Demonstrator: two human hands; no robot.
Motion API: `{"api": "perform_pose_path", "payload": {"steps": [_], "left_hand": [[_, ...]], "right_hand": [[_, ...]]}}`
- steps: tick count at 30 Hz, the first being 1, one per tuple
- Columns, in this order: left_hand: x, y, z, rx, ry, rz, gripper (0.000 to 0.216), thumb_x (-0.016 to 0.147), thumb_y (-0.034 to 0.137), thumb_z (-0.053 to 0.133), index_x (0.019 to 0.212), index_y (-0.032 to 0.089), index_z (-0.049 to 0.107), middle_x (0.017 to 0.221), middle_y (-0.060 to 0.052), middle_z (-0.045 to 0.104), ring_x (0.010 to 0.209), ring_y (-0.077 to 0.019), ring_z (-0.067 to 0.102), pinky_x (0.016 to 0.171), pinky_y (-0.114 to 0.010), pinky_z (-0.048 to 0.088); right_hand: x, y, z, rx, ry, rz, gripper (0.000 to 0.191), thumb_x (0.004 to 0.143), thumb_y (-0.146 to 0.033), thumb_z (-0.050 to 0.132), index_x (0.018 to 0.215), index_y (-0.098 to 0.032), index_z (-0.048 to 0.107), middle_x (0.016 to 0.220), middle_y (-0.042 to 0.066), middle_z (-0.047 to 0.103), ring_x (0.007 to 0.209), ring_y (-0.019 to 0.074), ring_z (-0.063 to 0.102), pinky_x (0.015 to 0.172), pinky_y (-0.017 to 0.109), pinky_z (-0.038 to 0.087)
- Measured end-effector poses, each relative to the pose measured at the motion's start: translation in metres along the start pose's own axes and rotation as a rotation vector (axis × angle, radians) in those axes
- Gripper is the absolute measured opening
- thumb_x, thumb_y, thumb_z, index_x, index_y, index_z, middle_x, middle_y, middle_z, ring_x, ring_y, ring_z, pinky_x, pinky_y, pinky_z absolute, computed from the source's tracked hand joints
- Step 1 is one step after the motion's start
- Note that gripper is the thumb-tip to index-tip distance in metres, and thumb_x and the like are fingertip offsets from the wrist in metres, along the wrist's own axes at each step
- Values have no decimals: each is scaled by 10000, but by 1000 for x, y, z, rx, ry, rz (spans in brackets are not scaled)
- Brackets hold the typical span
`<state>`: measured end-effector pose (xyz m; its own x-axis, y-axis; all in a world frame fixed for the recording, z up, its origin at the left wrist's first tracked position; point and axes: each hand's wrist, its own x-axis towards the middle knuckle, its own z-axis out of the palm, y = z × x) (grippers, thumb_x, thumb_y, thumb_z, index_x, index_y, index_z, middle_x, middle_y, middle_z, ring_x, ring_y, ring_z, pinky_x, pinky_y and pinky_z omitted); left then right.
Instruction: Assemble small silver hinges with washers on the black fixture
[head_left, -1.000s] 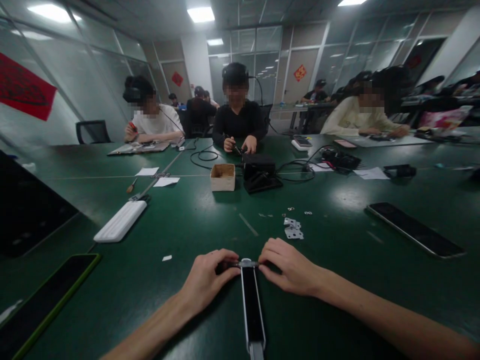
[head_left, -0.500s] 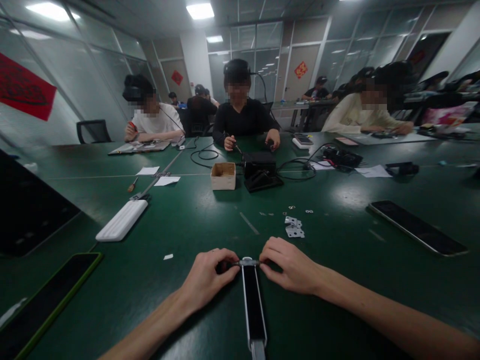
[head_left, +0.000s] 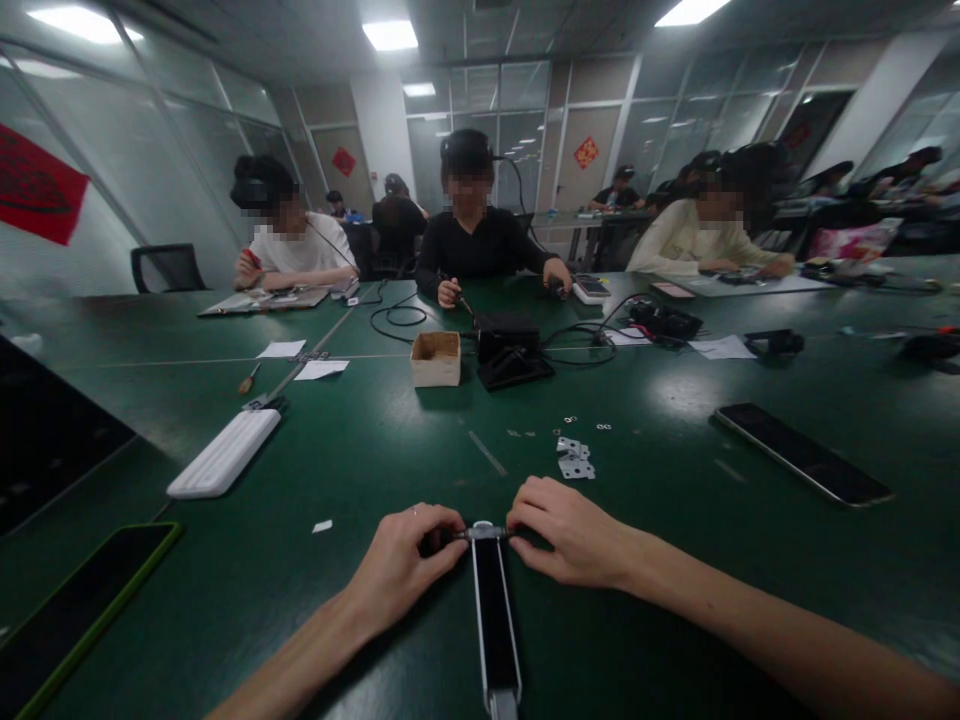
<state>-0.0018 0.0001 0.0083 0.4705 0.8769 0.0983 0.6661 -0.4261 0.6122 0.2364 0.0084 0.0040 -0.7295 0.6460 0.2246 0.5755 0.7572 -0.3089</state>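
Observation:
A long, narrow bar with a black face and silver edges (head_left: 496,620) lies on the green table in front of me, pointing away. Across its far end runs a short metal crosspiece (head_left: 486,533). My left hand (head_left: 409,555) pinches the crosspiece's left end between thumb and fingers. From the other side, my right hand (head_left: 562,530) pinches its right end, fingers curled. The fingertips cover both ends, so their shape is hidden. Beyond my right hand lie thin metal brackets (head_left: 575,460) and several tiny rings (head_left: 604,427).
Phones lie left (head_left: 90,610) and right (head_left: 802,453). A white power-bank-like block (head_left: 225,455) sits left. Ahead stand a small open box (head_left: 436,362) and a black device (head_left: 510,350) with cables. A person in black (head_left: 480,240) sits opposite; others work on both sides.
The whole view has shifted slightly, so everything appears a little further left. Both hands keep their pinch on the crosspiece, with no clear movement against the bar.

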Motion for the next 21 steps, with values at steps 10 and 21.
{"api": "perform_pose_path", "payload": {"steps": [10, 21], "left_hand": [[1, 2, -6, -12, -13, 9, 185, 830, 310, 551, 898, 213, 694, 729, 9, 648, 613, -152, 547, 624, -245, 442], [0, -4, -1, -16, -38, 2, 215, 856, 326, 544, 933, 213, 710, 774, -12, 663, 668, -163, 588, 610, -234, 429]], "right_hand": [[-4, 76, -49, -301, 179, 412, 226, 921, -199, 456, 1033, -122, 636, 1006, 118, 614, 906, 221, 547, 789, 364, 443], [-18, 121, -39, -366, 54, 526, 219, 919, -225, 497, 1022, -164, 680, 1035, 119, 608, 971, 256, 510, 798, 373, 407]]}}
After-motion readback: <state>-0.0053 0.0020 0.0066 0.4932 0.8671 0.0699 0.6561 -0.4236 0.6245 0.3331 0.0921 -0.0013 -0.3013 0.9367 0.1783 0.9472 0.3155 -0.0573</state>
